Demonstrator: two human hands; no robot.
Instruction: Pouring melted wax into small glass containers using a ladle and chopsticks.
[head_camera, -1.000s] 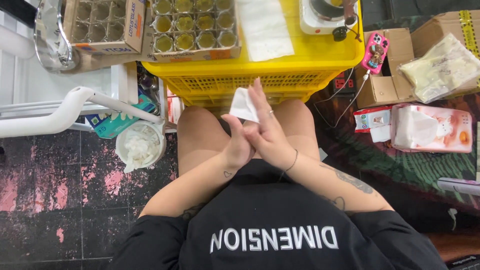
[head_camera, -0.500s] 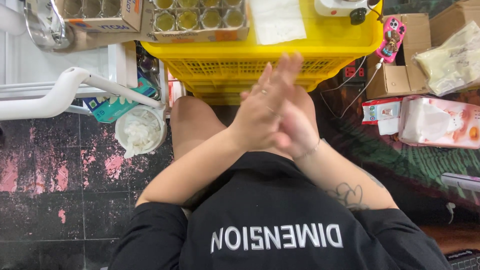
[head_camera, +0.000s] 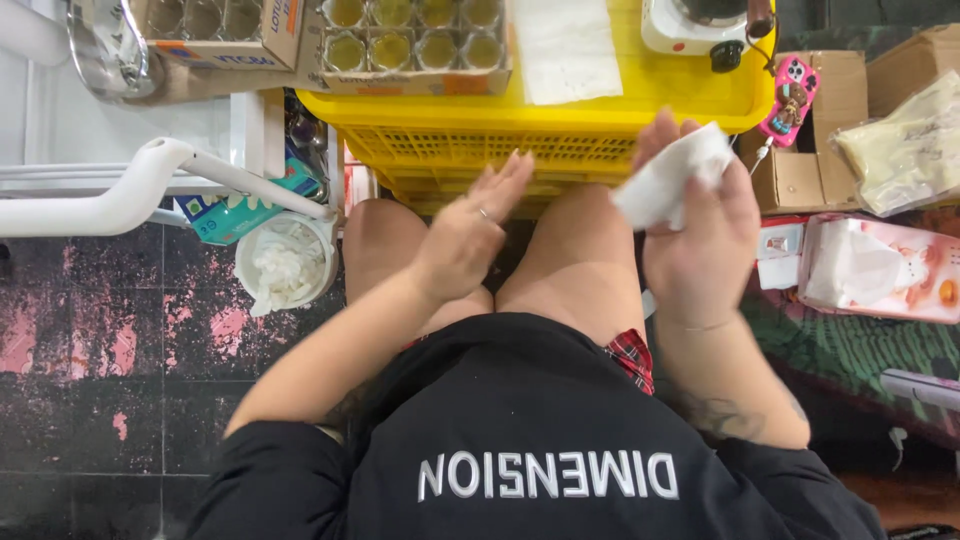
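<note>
Big yellow crate (head_camera: 520, 150) sits right in front of the knees as the surface, with a tray of small cups (head_camera: 415, 40) and a white sheet on top. Right hand (head_camera: 700, 225) is closed around a crumpled white tissue (head_camera: 665, 180), held up near the crate's front edge. Left hand (head_camera: 470, 235) is open and flat, fingers spread, holding nothing, hovering over the left knee. To wipe well I'd say bunch the tissue tighter and drag it between the fingers of that open hand — not just the palm. Half a second ago both hands were pressed together in the middle — now they've come apart and the tissue is out on the right.
</note>
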